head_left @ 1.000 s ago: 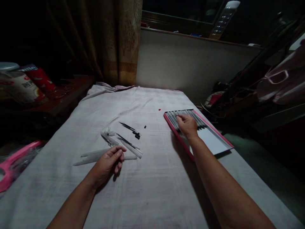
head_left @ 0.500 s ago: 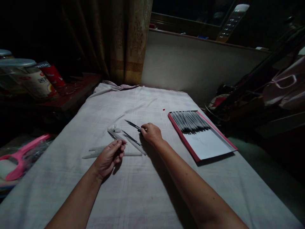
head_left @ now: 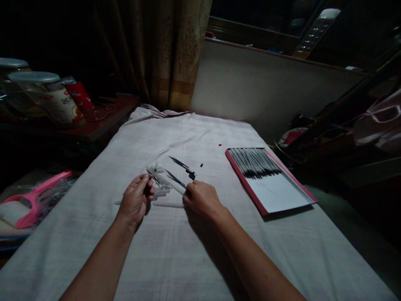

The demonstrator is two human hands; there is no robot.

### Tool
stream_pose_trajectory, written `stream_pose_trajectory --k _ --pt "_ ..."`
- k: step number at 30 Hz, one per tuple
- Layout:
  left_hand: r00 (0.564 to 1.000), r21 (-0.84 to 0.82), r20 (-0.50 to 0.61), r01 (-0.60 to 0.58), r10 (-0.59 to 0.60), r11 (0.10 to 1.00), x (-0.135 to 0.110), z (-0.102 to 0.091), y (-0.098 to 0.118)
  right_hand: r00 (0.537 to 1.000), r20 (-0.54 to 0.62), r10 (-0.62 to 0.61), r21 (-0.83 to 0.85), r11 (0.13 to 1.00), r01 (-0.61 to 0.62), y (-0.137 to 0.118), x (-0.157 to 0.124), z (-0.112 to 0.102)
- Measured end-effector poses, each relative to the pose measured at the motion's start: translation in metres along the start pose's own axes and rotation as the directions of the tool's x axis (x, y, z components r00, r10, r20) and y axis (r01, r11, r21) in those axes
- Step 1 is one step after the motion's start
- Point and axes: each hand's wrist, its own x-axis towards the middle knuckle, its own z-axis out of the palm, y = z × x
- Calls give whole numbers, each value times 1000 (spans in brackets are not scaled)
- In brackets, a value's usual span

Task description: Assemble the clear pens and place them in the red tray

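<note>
Head view: right hand (head_left: pixel 202 198) drops from the black caps (head_left: pixel 191 174) to clear tubes (head_left: pixel 169 205) between both hands' fingers, now within reach; its grip's hidden, left hand's (head_left: pixel 136 198) fingertips press together, contents unclear.

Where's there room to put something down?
Bare cloth lies between the forearms, and between the loose tubes and the curtain. The pink box has a bare near part. Crowded: the box's far half, full of pens, and between the left hand and right hand.
</note>
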Motion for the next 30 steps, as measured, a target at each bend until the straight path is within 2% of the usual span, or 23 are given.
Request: stream_pose_trajectory --k 4,6,8,10,13,16,19,21,22,24,26,28,30 --pt "984 239 65 -179 168 954 -6 5 -12 1000 -11 29 32 999 -29 -1 -3 1" --pt "958 366 129 -285 255 886 -11 7 -18 998 -25 52 123 991 -49 2 -4 0" --pt "941 436 194 -337 279 834 -15 9 -23 997 -47 63 263 964 -48 5 -8 0" --pt "941 463 222 -333 256 821 -18 11 -28 997 -70 44 411 911 -11 9 -12 1" --pt "958 488 201 -280 206 826 -20 14 -32 995 -90 -30 561 825 75 10 -16 4" --pt "964 459 187 -255 189 851 -20 14 -32 990 -97 -102 604 785 140 8 -18 5" --pt "955 416 154 -295 253 860 -21 13 -28 986 -100 -135 605 778 167 7 -17 4" --pt "906 502 186 -420 379 756 -22 11 -24 984 -113 -138 613 770 178 8 -16 3" --pt "857 569 247 -506 453 648 -22 9 -23 983 -123 -139 621 762 185 9 -14 3" --pt "728 662 434 -657 530 361 -23 6 -21 979 -150 -135 645 737 200 12 -10 4" --pt "638 667 607 -733 473 134 -23 3 -22 979 -161 -124 698 687 202 17 -3 5" --pt "602 653 685 -757 410 19 -22 0 -24 985 -141 -101 788 591 173 22 7 7" --pt "596 669 681 -742 425 -33 -19 -3 -26 993 -118 -27 859 499 116 28 17 8"
